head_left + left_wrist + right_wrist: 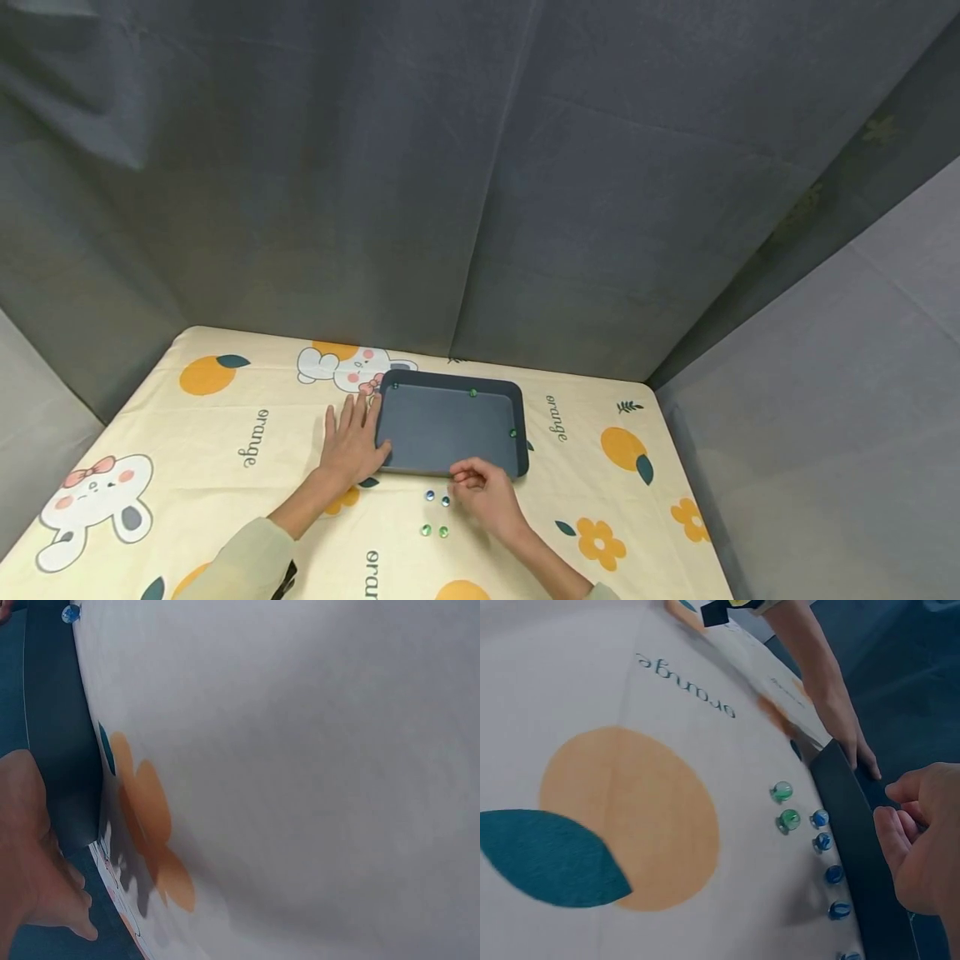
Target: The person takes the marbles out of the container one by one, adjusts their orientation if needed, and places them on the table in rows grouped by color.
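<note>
A dark grey rectangular tray (450,423) lies on the patterned cloth. My left hand (352,446) spreads its fingers beside the tray's left side, thumb at the rim. In the left wrist view, the left hand (34,862) shows at the tray wall (67,772). My right hand (487,496) has curled fingers close over the tray's near edge; I cannot tell whether a marble is between the fingertips. Green marbles (472,392) sit at the inner edges of the tray. Outside it, two green marbles (789,820) and a row of blue marbles (834,874) lie near the front wall.
The cream cloth (285,517) is printed with oranges, flowers and rabbits. Grey fabric curtains (360,167) rise behind the table, with a paler grey panel (840,400) along its right side.
</note>
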The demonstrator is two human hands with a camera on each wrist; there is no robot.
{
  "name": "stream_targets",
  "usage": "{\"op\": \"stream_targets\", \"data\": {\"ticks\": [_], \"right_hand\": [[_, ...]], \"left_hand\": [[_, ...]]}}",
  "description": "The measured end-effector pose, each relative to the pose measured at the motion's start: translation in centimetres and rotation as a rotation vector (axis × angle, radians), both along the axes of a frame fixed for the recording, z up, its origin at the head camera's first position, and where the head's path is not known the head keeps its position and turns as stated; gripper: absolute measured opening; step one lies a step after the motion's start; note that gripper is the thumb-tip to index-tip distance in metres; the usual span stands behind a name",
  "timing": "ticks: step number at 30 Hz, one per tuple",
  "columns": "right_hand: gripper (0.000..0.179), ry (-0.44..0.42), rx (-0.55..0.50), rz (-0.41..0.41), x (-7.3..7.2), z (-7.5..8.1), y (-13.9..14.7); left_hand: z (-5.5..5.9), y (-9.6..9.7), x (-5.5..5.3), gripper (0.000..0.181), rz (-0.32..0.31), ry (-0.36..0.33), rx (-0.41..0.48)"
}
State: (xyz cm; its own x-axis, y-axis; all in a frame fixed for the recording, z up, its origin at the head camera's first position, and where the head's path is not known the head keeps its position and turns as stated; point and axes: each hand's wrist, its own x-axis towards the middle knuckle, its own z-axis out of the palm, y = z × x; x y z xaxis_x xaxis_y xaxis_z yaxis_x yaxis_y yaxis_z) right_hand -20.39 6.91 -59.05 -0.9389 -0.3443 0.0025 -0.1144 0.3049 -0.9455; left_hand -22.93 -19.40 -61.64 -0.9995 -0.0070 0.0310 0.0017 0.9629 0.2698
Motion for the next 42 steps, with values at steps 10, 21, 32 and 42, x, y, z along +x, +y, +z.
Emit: {"op": "stream_targets", "data": {"ticks": [10, 21, 32, 42], "right_hand": [[0.017, 0.046, 0.015, 0.01, -2.0, 0.6, -1.8], [0.021, -0.008, -0.035, -0.01, -3.8, 1.3, -3.6], [0.022, -0.005, -0.028, -0.053, -5.5, 1.1, -5.2], [0.024, -0.015, 0.011, -0.092, -7.3, 0.1, -6.0]], "left_hand": [[-0.4, 0.0, -0.1, 0.087, 0.009, 0.011, -0.027], [-0.5, 0.0, -0.1, 0.087, 0.015, 0.022, -0.042], [-0.4, 0.0, -0.2, 0.087, 0.014, 0.021, -0.057], [-0.6, -0.1, -0.2, 0.086, 0.022, 0.005, -0.056]]}}
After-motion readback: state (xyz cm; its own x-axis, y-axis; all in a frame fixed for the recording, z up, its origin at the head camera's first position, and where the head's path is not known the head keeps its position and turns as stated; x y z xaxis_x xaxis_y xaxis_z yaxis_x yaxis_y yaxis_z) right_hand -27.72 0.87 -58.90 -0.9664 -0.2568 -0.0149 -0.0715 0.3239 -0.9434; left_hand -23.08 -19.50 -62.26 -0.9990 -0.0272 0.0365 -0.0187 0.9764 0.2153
